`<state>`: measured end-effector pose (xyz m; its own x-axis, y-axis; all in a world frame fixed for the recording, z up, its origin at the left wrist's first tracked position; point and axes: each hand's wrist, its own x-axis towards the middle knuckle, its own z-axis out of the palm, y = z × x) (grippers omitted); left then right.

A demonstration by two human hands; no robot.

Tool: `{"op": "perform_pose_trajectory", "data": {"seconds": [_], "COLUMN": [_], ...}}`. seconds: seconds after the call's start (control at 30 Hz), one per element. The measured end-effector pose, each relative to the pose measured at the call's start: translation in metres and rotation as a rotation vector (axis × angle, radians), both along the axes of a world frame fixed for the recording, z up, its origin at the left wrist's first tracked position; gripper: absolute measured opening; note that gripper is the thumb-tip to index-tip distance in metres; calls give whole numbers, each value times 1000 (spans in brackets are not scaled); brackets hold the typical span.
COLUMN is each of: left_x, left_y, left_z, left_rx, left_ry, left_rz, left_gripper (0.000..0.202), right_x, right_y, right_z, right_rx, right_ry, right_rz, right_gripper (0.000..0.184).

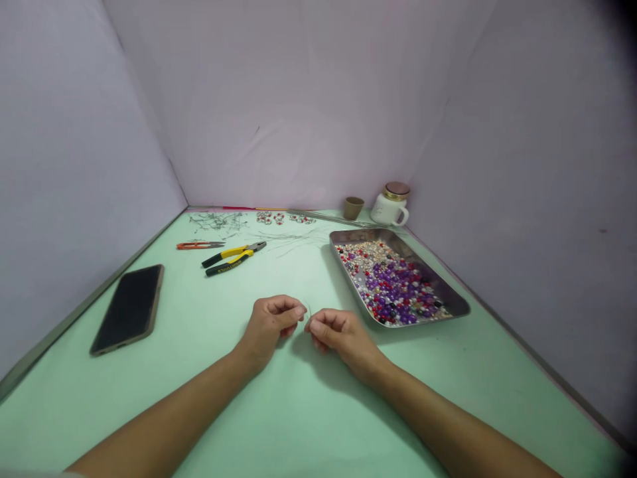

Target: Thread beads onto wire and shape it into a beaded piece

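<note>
Right hand (337, 330) pinches a thin wire (310, 311) at three o'clock from the left hand (275, 324). Left fingertips curl close; any grip, I cannot tell. Metal tray (452, 293): right hand's two o'clock.

Your single camera sits on your head, looking forward and down at your left hand (273, 322) and right hand (338, 330) over the green tabletop (279, 425), near enough that your forearms (184, 408) cross the bottom edge, wide enough for the back wall (298, 99) and both side walls (537, 199).
</note>
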<state>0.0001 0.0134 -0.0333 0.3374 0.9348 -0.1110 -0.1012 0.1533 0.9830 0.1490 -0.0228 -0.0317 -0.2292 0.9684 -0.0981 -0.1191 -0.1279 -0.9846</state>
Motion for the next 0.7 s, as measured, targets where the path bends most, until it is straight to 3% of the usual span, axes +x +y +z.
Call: {"op": "perform_pose_trajectory", "data": {"seconds": [0.23,0.5,0.57,0.7], "left_x": [-2,-1,-1,-1], "left_y": [3,2,1,5], "left_z": [-1,-5,-3,10], "left_rx": [-27,18,30,98], "left_ry": [-29,31,60,135], "left_rz": [18,-30,-31,71], "left_gripper": [17,19,20,19], "right_x": [1,-1,-3,-4], "right_y": [0,-4,-4,1], "right_z": [-2,3,3,-2], "right_rx": [-69,-103,-97,-67], "right_ry": [125,20,1,-15], "right_rz": [77,176,122,-144], "right_gripper": [27,23,20,16]}}
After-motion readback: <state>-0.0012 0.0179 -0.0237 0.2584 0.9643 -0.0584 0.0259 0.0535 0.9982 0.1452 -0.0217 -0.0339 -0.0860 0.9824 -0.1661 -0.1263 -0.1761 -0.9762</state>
